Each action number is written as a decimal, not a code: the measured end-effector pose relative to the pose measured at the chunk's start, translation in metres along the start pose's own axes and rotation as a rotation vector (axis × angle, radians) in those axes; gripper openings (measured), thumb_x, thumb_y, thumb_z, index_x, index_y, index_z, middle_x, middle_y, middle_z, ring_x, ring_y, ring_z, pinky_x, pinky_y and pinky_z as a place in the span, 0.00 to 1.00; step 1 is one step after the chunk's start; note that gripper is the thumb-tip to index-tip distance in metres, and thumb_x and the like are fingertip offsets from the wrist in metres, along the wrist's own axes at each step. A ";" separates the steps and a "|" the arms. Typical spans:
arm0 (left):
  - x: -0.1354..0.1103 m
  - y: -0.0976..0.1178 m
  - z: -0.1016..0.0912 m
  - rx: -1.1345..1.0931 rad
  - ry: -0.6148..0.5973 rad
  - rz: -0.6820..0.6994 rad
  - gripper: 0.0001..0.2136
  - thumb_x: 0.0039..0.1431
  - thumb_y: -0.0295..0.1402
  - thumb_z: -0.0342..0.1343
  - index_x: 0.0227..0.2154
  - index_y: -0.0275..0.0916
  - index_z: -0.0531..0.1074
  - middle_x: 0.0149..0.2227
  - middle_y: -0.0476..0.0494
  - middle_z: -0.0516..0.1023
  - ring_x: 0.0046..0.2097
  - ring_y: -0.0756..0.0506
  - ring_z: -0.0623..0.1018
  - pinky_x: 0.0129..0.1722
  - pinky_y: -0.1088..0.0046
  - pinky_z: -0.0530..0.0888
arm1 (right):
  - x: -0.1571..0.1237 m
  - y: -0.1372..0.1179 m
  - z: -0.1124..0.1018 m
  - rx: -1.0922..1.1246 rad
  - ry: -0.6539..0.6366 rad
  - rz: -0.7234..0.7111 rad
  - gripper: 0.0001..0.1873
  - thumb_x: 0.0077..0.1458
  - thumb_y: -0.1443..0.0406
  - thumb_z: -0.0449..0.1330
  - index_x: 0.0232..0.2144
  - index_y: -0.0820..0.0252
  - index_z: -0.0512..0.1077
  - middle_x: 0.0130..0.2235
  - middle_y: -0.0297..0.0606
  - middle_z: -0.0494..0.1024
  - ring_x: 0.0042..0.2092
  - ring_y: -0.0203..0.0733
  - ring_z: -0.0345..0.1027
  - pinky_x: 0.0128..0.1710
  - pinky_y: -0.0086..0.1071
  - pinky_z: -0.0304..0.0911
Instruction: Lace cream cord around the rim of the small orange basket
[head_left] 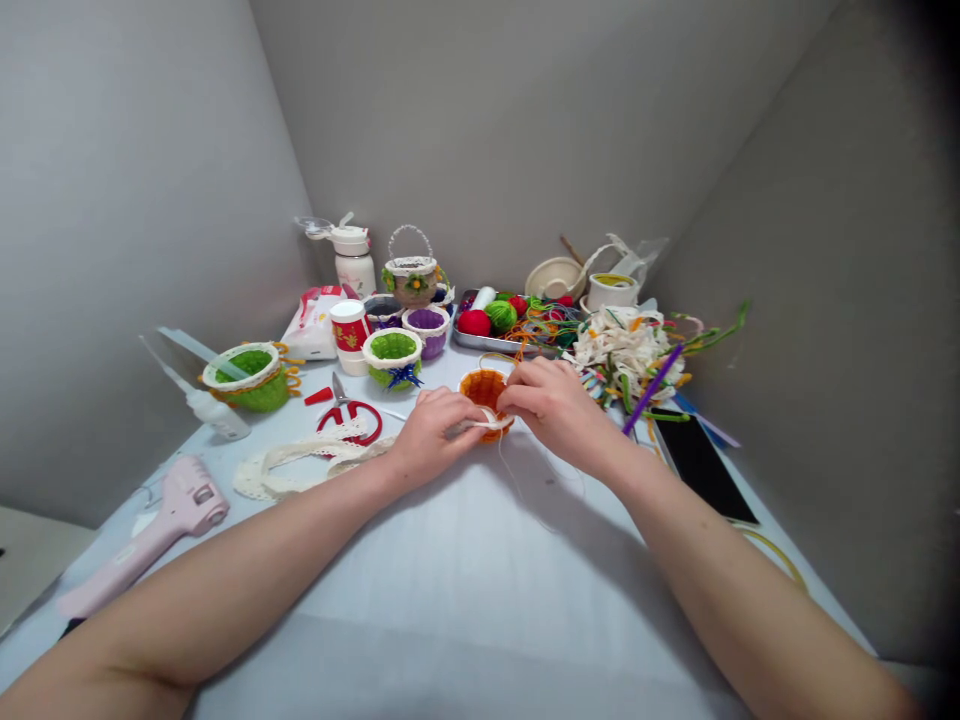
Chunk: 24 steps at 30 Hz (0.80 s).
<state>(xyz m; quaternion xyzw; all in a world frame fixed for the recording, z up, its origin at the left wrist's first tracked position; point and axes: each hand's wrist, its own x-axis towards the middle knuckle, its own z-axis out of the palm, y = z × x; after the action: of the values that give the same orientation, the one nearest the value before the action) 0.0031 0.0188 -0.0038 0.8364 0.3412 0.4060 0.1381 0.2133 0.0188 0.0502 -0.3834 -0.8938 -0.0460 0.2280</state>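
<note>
A small orange woven basket [482,385] stands on the table between my hands, a white band [493,424] running along its near rim. My left hand [439,428] is closed on the band at the basket's left side, thumb toward me. From the right, my right hand [553,402] pinches the rim's edge, and its fingertips partly cover the band. A thin pale thread hangs from the near side onto the table. Left of my left hand lies a strip of cream lace trim [281,480], beside red-handled scissors [351,422].
A pink glue gun [176,510] and a white squeeze bottle [217,412] lie or stand at left. Several small woven baskets, including a green one [393,358], are behind. A metal tray [487,342] holds yarn balls. Tangled yarn [626,350] and a black phone [705,465] are at right.
</note>
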 end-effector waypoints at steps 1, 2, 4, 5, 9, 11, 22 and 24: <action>0.000 0.000 0.000 -0.002 0.005 0.004 0.02 0.59 0.29 0.60 0.34 0.41 0.76 0.35 0.48 0.81 0.39 0.45 0.76 0.44 0.64 0.66 | 0.000 0.000 -0.001 -0.010 0.001 -0.007 0.10 0.62 0.69 0.57 0.30 0.56 0.76 0.33 0.35 0.72 0.40 0.39 0.60 0.43 0.36 0.47; 0.000 0.000 0.001 -0.004 0.010 0.007 0.02 0.59 0.29 0.60 0.34 0.41 0.76 0.34 0.48 0.81 0.39 0.45 0.76 0.45 0.64 0.66 | -0.001 0.000 -0.001 -0.023 0.000 -0.013 0.10 0.62 0.69 0.57 0.30 0.56 0.76 0.33 0.35 0.72 0.40 0.39 0.60 0.43 0.37 0.46; 0.000 0.000 0.001 -0.006 0.011 0.006 0.02 0.59 0.29 0.60 0.34 0.41 0.76 0.34 0.48 0.81 0.39 0.45 0.76 0.45 0.64 0.66 | -0.001 -0.001 -0.002 -0.050 0.001 -0.023 0.10 0.62 0.68 0.57 0.30 0.55 0.77 0.34 0.34 0.72 0.40 0.39 0.59 0.44 0.38 0.45; 0.000 0.000 0.001 -0.007 0.009 0.002 0.02 0.59 0.29 0.60 0.34 0.41 0.76 0.35 0.48 0.81 0.40 0.45 0.76 0.45 0.64 0.66 | -0.001 -0.001 -0.003 -0.061 0.002 -0.028 0.10 0.63 0.68 0.57 0.30 0.55 0.77 0.34 0.34 0.73 0.40 0.40 0.59 0.44 0.38 0.44; 0.000 0.000 0.000 -0.012 -0.002 -0.007 0.02 0.60 0.30 0.59 0.34 0.42 0.76 0.35 0.48 0.81 0.40 0.45 0.76 0.46 0.64 0.67 | 0.000 -0.001 -0.003 -0.068 0.005 -0.041 0.11 0.63 0.69 0.56 0.30 0.55 0.77 0.35 0.35 0.73 0.41 0.40 0.58 0.45 0.39 0.43; 0.000 0.000 -0.001 -0.013 -0.004 -0.005 0.02 0.60 0.30 0.59 0.34 0.41 0.76 0.35 0.48 0.82 0.40 0.45 0.76 0.46 0.64 0.67 | 0.001 -0.001 -0.003 -0.066 -0.002 -0.043 0.12 0.63 0.69 0.56 0.30 0.55 0.77 0.35 0.35 0.74 0.41 0.40 0.58 0.44 0.39 0.43; 0.001 0.001 -0.003 0.000 -0.043 0.001 0.03 0.61 0.30 0.58 0.35 0.42 0.77 0.36 0.48 0.82 0.41 0.45 0.77 0.45 0.65 0.67 | 0.002 0.001 -0.002 -0.046 -0.020 -0.076 0.13 0.64 0.68 0.55 0.29 0.55 0.76 0.34 0.37 0.74 0.41 0.41 0.57 0.45 0.40 0.42; 0.001 0.001 -0.004 -0.002 -0.054 0.005 0.04 0.61 0.29 0.58 0.36 0.42 0.77 0.36 0.48 0.82 0.40 0.46 0.77 0.45 0.65 0.67 | 0.003 0.002 -0.001 -0.031 -0.027 -0.072 0.13 0.63 0.68 0.55 0.29 0.56 0.76 0.34 0.36 0.74 0.42 0.41 0.58 0.45 0.40 0.42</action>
<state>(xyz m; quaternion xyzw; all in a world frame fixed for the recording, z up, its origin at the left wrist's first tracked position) 0.0009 0.0184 0.0004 0.8478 0.3349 0.3840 0.1473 0.2133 0.0219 0.0525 -0.3552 -0.9092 -0.0626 0.2080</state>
